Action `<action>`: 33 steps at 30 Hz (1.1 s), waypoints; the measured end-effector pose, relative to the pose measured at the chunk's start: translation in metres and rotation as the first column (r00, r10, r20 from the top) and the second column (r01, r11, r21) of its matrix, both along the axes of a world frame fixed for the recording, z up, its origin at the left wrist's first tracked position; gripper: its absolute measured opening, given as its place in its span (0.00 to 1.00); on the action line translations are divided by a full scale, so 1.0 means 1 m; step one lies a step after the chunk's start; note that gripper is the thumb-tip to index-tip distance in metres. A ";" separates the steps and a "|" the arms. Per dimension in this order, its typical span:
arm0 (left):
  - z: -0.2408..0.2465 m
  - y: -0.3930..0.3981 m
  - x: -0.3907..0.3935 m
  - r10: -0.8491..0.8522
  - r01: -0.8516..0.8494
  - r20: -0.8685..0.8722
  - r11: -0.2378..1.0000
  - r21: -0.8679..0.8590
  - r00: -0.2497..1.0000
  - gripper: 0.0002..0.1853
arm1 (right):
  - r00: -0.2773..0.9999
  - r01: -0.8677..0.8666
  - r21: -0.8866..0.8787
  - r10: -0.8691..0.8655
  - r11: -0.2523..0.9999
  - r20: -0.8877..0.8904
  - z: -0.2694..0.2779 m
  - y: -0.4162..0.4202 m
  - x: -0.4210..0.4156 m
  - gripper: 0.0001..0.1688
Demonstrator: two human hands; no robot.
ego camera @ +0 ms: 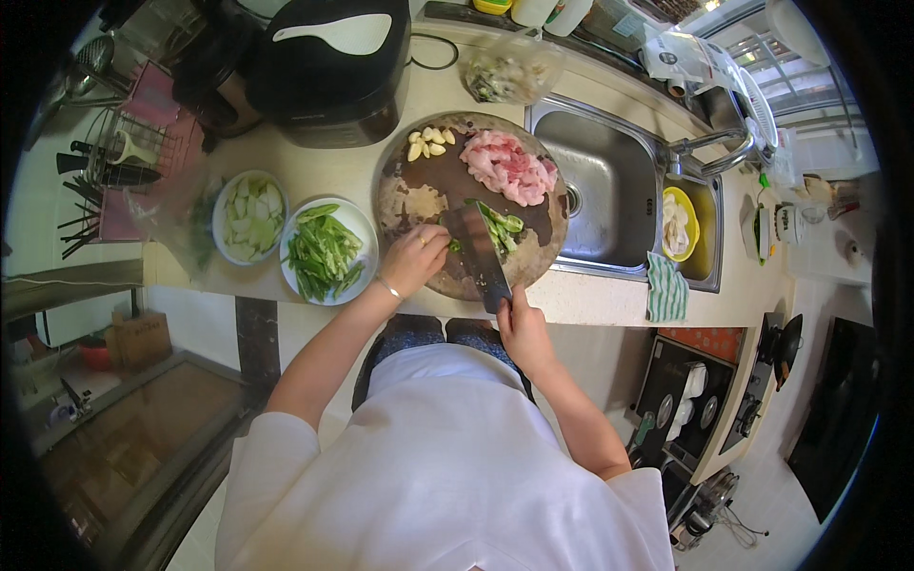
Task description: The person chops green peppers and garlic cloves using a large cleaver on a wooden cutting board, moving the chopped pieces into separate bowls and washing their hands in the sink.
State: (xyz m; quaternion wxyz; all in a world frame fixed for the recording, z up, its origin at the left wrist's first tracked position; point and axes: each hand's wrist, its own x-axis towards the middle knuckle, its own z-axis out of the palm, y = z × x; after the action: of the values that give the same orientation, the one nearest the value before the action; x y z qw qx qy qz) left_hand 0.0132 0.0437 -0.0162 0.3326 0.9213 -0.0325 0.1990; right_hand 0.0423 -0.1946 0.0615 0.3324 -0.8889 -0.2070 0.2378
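Note:
My right hand (527,330) grips the handle of a Chinese cleaver (477,250); its broad dark blade stands over a round wooden chopping board (414,207). To the left of the blade, my left hand (420,255) pinches a green pepper, mostly hidden by the fingers and the blade. Cut green pepper pieces (508,227) lie right of the blade. Peeled garlic cloves (430,143) sit at the board's far left, and sliced raw meat (510,168) is heaped at its far right.
Left of the board stand a plate of sliced green peppers (325,250) and a bowl of pale green slices (250,218). A rice cooker (332,78) is behind them. On the right, a steel sink (600,171) holds a yellow bowl (689,221); a striped cloth (667,287) hangs over its front.

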 end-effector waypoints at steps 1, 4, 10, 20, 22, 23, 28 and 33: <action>0.003 -0.001 -0.001 -0.004 0.004 0.006 1.000 0.003 1.000 0.11 | 1.000 0.005 -0.006 -0.005 1.000 0.000 0.000 0.000 -0.001 0.09; 0.004 -0.002 -0.001 -0.002 0.001 0.046 1.000 0.010 0.999 0.11 | 1.000 0.013 -0.016 -0.012 1.000 0.007 0.002 0.000 -0.003 0.09; 0.003 -0.004 0.001 0.001 -0.001 0.049 1.000 0.005 0.999 0.11 | 0.998 0.054 0.005 -0.054 0.999 0.011 0.013 0.000 -0.008 0.09; -0.009 -0.006 0.003 0.047 -0.047 0.045 0.999 0.006 0.998 0.09 | 0.996 0.026 -0.063 -0.021 0.998 0.084 0.008 0.001 -0.010 0.07; -0.009 -0.004 0.003 0.033 -0.035 0.076 0.999 0.023 0.997 0.09 | 0.997 0.026 -0.021 -0.024 0.999 0.068 0.015 0.004 -0.006 0.06; -0.009 -0.003 0.002 0.025 -0.028 0.091 0.999 0.031 0.996 0.10 | 0.999 0.025 -0.007 -0.024 1.000 0.046 0.017 0.006 -0.006 0.06; -0.014 -0.003 0.000 0.033 -0.038 0.114 0.998 0.045 0.993 0.10 | 1.000 0.009 0.022 -0.009 1.000 0.006 0.021 0.009 -0.005 0.06; -0.015 -0.003 0.001 0.029 -0.035 0.135 0.998 0.047 0.990 0.11 | 1.000 0.012 -0.013 -0.012 1.000 0.010 0.015 0.010 -0.005 0.06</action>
State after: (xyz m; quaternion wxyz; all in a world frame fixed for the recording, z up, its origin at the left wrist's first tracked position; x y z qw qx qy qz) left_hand 0.0138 0.0409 -0.0308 0.3038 0.9141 -0.0448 0.2648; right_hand 0.0373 -0.1844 0.0769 0.3272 -0.8933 -0.2019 0.2327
